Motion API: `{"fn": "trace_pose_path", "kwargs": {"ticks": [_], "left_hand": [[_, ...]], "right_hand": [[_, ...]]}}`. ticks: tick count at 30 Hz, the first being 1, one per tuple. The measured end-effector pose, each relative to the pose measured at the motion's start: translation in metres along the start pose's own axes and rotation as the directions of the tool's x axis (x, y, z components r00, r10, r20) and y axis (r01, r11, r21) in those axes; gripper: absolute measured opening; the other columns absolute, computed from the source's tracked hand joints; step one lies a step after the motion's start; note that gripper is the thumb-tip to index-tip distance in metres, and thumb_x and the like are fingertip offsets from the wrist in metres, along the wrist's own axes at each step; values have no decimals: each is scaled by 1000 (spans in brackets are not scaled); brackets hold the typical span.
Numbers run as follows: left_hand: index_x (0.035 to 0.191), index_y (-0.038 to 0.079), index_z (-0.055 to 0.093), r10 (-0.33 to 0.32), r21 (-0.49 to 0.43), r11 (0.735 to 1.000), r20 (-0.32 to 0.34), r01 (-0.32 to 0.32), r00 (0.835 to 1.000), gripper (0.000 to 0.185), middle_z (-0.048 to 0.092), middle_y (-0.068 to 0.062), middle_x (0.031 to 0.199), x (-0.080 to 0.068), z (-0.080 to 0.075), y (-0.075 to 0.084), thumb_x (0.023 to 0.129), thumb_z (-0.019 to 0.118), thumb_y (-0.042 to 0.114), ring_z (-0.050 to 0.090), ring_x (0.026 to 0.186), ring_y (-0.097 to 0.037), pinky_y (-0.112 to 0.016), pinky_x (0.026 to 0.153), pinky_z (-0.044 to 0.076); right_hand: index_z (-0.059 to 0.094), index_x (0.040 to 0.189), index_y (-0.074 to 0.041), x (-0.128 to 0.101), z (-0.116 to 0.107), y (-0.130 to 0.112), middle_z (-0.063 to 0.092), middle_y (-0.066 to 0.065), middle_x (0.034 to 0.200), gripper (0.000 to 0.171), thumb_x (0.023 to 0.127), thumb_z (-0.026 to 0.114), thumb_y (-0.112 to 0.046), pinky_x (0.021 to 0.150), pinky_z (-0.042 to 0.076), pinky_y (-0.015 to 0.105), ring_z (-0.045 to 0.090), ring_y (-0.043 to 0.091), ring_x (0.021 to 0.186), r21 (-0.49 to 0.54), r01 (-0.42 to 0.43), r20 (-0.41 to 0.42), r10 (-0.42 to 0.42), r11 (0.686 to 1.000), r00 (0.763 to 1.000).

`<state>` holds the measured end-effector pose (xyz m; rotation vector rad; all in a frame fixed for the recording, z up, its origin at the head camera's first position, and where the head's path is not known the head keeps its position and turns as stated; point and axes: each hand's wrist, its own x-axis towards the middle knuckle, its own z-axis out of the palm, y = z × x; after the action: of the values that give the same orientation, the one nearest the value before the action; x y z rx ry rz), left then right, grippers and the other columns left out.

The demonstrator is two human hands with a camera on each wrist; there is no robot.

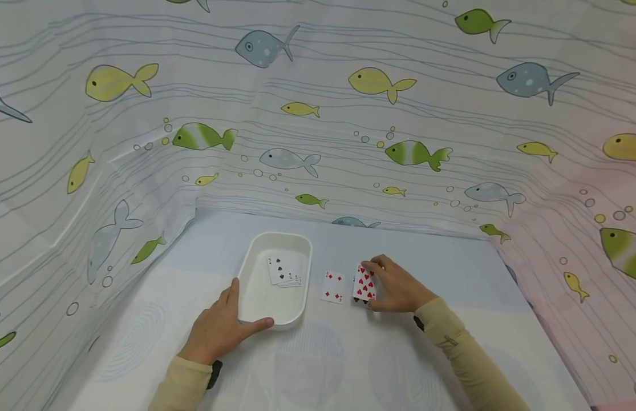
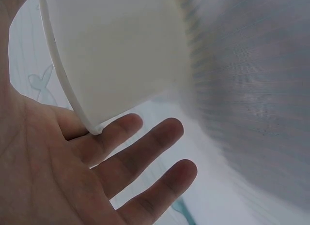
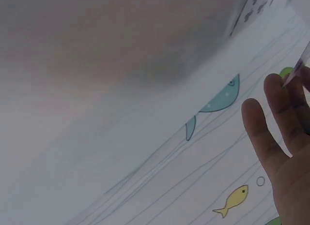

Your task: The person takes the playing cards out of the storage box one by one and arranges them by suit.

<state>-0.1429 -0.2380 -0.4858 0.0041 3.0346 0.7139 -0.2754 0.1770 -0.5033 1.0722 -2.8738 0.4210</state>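
Left hand (image 1: 220, 331) spread with straight fingers against the near corner of a white tray (image 1: 256, 257), thumb up along its left wall, fingers along the front; nothing gripped. Smooth, matte plastic, rounded-rectangle shape with a thin rolled rim, seen close in the left wrist view (image 2: 68, 89). Inside, a small fanned stack of black-suited cards (image 1: 284, 271), perhaps spades. Just right of the tray, flat on the pale blue cloth (image 1: 451, 268), a single red diamond card (image 1: 332, 286). Further right, right hand (image 1: 397, 285) grasping a heart card (image 1: 364, 283) by its edge, fingers curled, card tilted atop a low pile. Behind, crumpled fish-printed sheet (image 1: 318, 114), soft and creased
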Motion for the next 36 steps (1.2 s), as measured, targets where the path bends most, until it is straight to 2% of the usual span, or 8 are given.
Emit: {"fn": "trace_pose_path", "kwargs": {"ticks": [16, 22, 36], "left_hand": [[157, -11, 14, 9, -2, 1000, -5, -9, 1000, 140, 37, -33, 153, 2, 0, 0, 71, 58, 90, 54, 124, -49, -62, 97, 44], [157, -11, 15, 13, -5, 1000, -10, -14, 1000, 139, 37, -33, 152, 1, 0, -1, 72, 59, 90, 54, 124, -49, -62, 96, 44], [157, -11, 15, 6, 0, 1000, -5, -6, 1000, 139, 37, -33, 153, 2, 0, -1, 72, 60, 89, 54, 125, -50, -63, 97, 43]], "right_hand": [[50, 147, -9, -35, -1, 27, 50, 10, 132, 87, 71, 82, -36, 92, 51, 47, 58, 27, 107, -33, -62, 35, 63, 998, 997], [51, 146, -9, -39, 2, 30, 51, 11, 132, 85, 71, 81, -35, 90, 51, 49, 58, 27, 105, -62, -74, 60, 78, 995, 995], [49, 148, -8, -39, 10, 34, 49, 11, 136, 85, 71, 78, -33, 95, 48, 50, 53, 29, 116, -44, -56, 97, 60, 997, 993]]}}
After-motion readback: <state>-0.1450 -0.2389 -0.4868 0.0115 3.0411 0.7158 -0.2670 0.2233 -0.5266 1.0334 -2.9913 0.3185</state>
